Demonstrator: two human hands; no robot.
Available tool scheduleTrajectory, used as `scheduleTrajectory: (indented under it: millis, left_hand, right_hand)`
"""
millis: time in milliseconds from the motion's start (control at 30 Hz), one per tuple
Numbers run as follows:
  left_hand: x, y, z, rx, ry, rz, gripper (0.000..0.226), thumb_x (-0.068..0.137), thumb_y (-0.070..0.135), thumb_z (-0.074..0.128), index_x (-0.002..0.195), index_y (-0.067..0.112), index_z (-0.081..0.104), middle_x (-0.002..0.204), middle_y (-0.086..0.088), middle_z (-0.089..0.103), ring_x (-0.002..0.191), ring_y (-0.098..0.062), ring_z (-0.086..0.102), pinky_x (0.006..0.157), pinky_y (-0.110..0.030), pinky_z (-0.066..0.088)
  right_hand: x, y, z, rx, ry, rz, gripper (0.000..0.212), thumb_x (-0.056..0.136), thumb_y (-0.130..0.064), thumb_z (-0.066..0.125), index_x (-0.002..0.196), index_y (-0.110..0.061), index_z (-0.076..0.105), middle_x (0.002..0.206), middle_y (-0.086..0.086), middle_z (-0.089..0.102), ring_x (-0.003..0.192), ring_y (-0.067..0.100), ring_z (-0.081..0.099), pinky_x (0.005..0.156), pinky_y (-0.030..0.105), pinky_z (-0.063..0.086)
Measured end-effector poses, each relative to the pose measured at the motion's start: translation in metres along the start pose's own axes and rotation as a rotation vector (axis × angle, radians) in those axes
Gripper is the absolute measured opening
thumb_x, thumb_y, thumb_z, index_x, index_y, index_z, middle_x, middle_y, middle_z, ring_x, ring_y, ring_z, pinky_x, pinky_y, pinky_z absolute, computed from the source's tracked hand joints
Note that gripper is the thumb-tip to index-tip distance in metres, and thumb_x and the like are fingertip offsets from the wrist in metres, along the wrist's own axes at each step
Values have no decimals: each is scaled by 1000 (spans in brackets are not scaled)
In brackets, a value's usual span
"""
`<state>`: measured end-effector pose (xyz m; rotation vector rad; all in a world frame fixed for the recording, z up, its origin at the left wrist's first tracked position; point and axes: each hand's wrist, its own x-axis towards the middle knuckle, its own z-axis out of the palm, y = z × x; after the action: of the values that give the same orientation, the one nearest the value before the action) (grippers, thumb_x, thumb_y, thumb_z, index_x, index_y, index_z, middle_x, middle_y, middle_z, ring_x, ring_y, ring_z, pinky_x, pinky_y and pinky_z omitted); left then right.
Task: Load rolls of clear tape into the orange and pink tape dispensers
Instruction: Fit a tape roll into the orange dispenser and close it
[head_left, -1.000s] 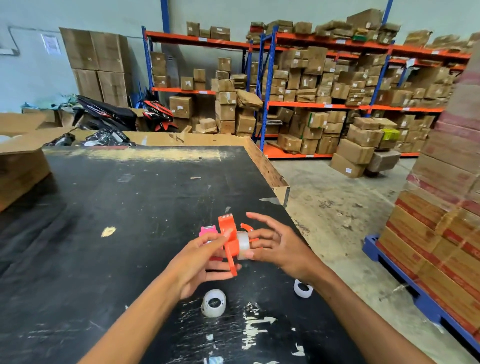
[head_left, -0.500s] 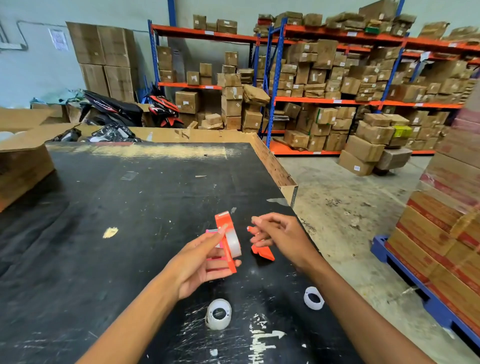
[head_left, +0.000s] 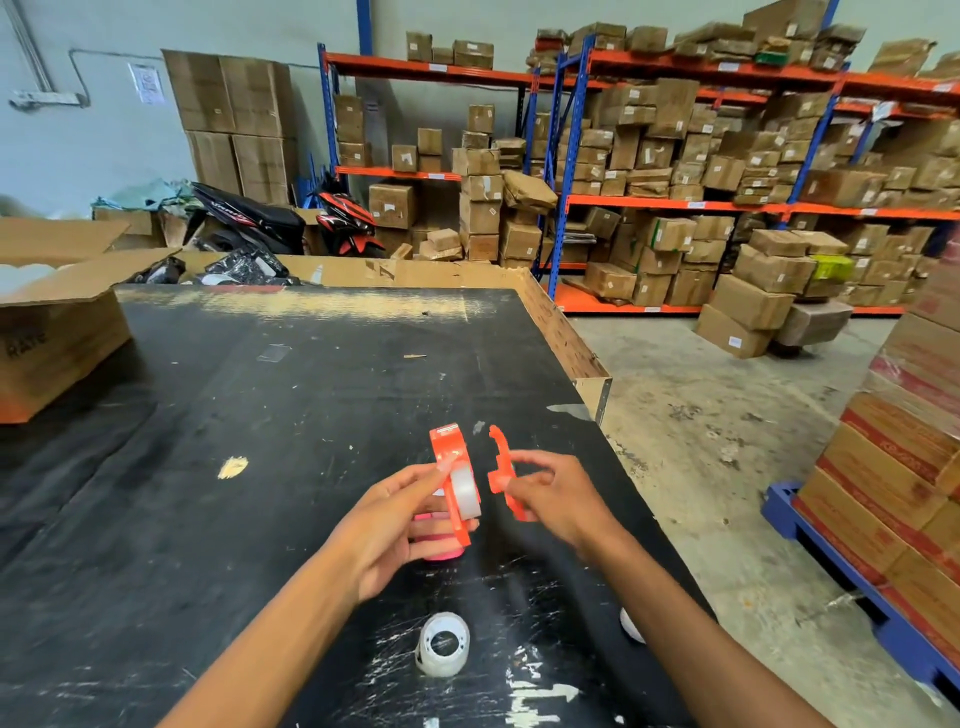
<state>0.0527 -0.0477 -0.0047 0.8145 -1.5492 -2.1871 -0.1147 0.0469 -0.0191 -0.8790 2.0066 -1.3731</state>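
Head view: left hand (head_left: 387, 525) gripping orange dispenser (head_left: 451, 467) holding clear roll (head_left: 464, 491); right hand (head_left: 558, 499) pinching orange side piece (head_left: 501, 470) just right; spare roll (head_left: 442, 644) lying near on black table (head_left: 234, 415).

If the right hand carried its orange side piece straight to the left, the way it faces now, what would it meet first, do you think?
Most likely the clear tape roll seated in the orange dispenser held by the left hand. The right hand holds the orange side piece just beside it, though depth is uncertain.
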Motion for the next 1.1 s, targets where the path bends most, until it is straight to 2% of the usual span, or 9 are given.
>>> scheduleTrajectory:
  millis: [33,100,233,400,467,633,800,933,1100]
  left_hand:
    - [-2,2,0,-13,-3,2,39,81,40,63,110,13,63,95,-19,71,82,-30,73,67,-33,59]
    - [-5,5,0,-31,-8,2,35,83,39,63,109,16,64,98,-19,72,86,-32,72,67,-32,59]
    - [-12,10,5,-53,-26,1,38,85,36,60,114,12,66,103,-21,72,82,-29,74,64,-31,60]
    - [-22,8,11,-29,-33,9,45,82,40,62,112,8,68,99,-19,73,83,-28,73,92,-47,51]
    - [-27,8,11,-12,-25,24,50,74,43,66,111,9,69,97,-19,73,83,-28,72,95,-50,50]
    - [-41,8,15,47,-13,106,46,69,47,67,102,15,74,92,-15,73,77,-24,71,85,-42,57]
    - [-51,12,14,88,-61,147,39,85,44,59,106,14,73,96,-13,73,76,-20,71,91,-45,52]
    - [-58,11,16,70,-34,194,39,79,45,60,101,16,75,91,-12,74,73,-19,71,88,-45,53]
    - [-64,12,19,88,-16,224,46,75,49,63,104,15,74,103,-20,74,86,-28,67,78,-37,57]
  right_hand:
    - [-9,-9,-1,186,-59,-18,30,82,-15,73,111,-16,69,74,2,74,69,15,63,75,33,58]
    - [-27,-24,-5,345,-141,-84,34,83,-13,71,116,-19,65,85,8,77,81,18,69,80,37,61]
    - [-51,-37,-9,342,-171,-147,39,84,-15,70,123,-20,63,102,18,75,90,22,71,85,39,60]
    - [-70,-38,-11,347,-182,-163,43,82,-15,71,124,-18,63,97,12,76,85,17,71,84,37,60]
    - [-77,-38,-9,337,-166,-174,43,82,-14,71,124,-16,63,95,11,75,84,15,70,83,34,60]
    - [-93,-40,-4,324,-163,-263,36,83,-6,69,117,-19,66,86,-6,78,84,6,71,71,19,58]
    - [-102,-44,-4,351,-147,-307,33,83,-7,69,112,-24,68,94,-8,78,93,8,72,78,23,59]
    - [-110,-43,1,379,-106,-338,25,83,-12,68,105,-24,72,93,-4,79,88,9,72,76,23,60]
    - [-116,-39,14,245,15,-470,22,86,-27,63,95,-14,79,73,-5,71,71,3,64,70,23,54]
